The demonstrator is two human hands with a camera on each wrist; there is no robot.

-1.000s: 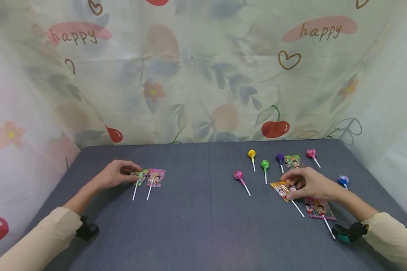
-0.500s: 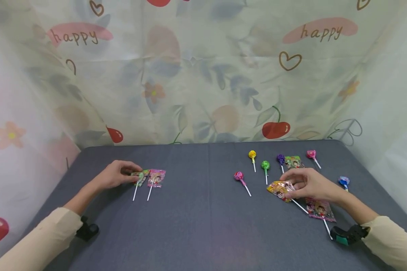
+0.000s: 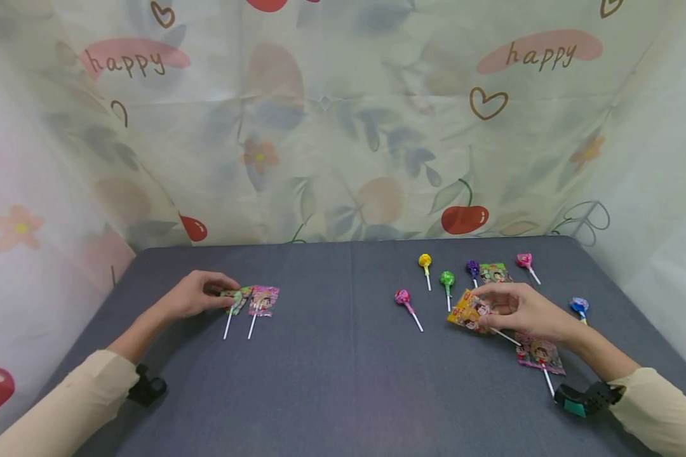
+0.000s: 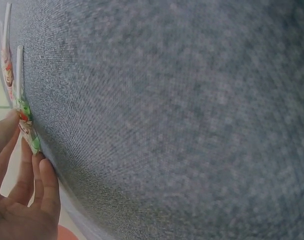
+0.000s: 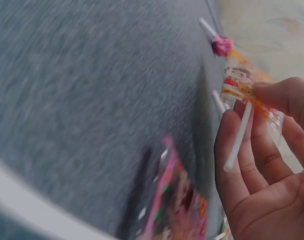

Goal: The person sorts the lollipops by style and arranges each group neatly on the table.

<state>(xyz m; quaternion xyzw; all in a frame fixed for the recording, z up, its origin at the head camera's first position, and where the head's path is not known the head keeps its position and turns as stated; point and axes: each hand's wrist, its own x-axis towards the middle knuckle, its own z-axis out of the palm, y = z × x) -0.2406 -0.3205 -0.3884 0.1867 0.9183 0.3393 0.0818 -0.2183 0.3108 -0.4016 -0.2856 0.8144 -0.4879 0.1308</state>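
Note:
On the left of the table, my left hand pinches a green-wrapped lollipop by its wrapper, its white stick pointing toward me. Right beside it lies a pink-wrapped lollipop. Across the table, my right hand holds an orange-wrapped lollipop between thumb and fingers. In the right wrist view the thumb presses on the orange wrapper, and the white stick runs down over the fingers. A flat pink-wrapped lollipop lies just below that hand, and a green packet behind it.
Around the right hand lie ball lollipops: yellow, green, purple, blue, a pink one at the back and another pink one nearer the middle. A printed curtain hangs behind the grey table.
My right hand has picked the orange-wrapped lollipop up and tilted it, its wrapper rising and its stick swinging to the right. My left hand has stayed in place.

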